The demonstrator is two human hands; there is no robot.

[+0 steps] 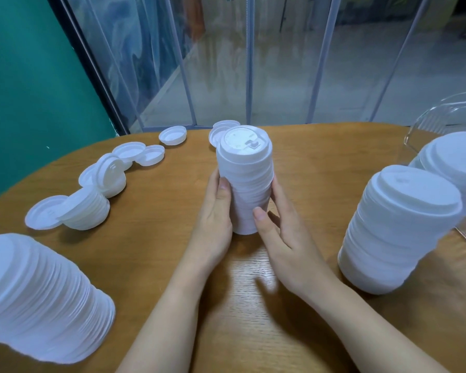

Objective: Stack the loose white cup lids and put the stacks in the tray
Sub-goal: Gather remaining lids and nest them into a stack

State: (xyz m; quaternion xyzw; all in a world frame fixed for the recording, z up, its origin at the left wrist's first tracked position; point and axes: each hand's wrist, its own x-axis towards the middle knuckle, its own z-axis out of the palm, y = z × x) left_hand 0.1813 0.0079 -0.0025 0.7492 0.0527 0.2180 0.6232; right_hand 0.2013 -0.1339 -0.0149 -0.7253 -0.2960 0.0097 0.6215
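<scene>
Fingers [222, 184] of the left hand [213, 219] and right hand [283, 238] wrap a tall upright stack of white plastic cup lids [246, 184] standing mid wooden worktop [307, 162]; loose white lids [143, 153] lie left, clear plastic tray [441, 117] right.

Matt plastic lids [244, 181]; glossy wood table [307, 162]

left hand [215, 211] | fingers curled, gripping | right hand [283, 232] | fingers curled, gripping | forearms bare, converging forward
</scene>
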